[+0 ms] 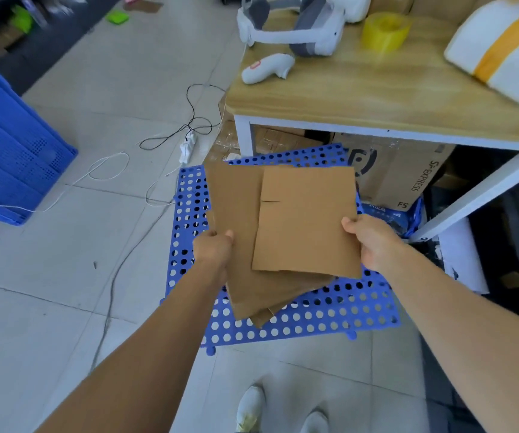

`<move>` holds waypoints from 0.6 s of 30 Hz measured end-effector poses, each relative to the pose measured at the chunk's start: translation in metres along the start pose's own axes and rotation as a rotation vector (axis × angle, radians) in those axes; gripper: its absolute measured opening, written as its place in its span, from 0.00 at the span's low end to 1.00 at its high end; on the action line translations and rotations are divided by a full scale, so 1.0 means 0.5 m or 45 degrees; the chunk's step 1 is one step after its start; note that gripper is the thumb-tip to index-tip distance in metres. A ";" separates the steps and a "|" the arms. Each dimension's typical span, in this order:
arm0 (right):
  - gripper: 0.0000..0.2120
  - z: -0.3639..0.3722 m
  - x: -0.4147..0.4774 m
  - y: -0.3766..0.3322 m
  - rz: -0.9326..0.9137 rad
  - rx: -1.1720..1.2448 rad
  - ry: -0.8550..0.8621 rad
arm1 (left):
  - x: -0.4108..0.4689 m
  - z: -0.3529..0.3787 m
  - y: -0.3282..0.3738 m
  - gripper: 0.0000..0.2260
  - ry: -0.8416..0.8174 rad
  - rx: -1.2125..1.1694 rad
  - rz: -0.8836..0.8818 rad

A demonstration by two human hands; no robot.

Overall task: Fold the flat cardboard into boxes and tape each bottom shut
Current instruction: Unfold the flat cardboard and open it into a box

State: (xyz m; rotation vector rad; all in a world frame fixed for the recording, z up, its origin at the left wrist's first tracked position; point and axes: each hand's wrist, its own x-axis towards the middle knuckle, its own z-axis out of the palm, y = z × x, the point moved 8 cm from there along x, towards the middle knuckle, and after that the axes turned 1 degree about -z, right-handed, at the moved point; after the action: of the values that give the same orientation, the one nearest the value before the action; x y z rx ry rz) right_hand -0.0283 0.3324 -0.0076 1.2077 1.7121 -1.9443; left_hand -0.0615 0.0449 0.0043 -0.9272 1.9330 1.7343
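Observation:
My right hand (372,242) grips the right edge of a flat brown cardboard blank (306,220), thumb on top, holding it above the floor. My left hand (214,250) grips the left edge of a larger stack of flat cardboard (236,214) lying under and to the left of that blank. Both pieces hang over a blue perforated plastic mat (314,314) on the tiled floor. A yellow tape roll (384,31) stands on the wooden table (361,95) at the upper right.
A white headset (292,23), a white controller (266,68) and a white-and-yellow bundle (502,48) lie on the table. Printed cartons (402,173) sit under it. A blue crate (11,151) stands at the left. Cables (170,135) cross the floor. My shoes (252,407) show at the bottom.

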 end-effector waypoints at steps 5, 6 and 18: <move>0.09 -0.097 -0.123 -0.144 -0.250 -0.003 0.233 | -0.089 0.010 0.146 0.05 -0.017 0.004 0.151; 0.07 -0.119 -0.151 -0.173 -0.290 0.017 0.265 | -0.115 0.024 0.179 0.05 -0.051 0.012 0.175; 0.05 -0.391 -0.547 -0.328 -0.623 0.290 0.843 | -0.368 0.286 0.471 0.16 -0.602 0.287 0.492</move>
State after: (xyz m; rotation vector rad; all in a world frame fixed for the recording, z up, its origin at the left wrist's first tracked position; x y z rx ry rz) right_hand 0.1033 0.4699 0.3140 1.8042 2.3318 -2.2085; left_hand -0.1143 0.2294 0.2744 -0.0475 2.0009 1.6839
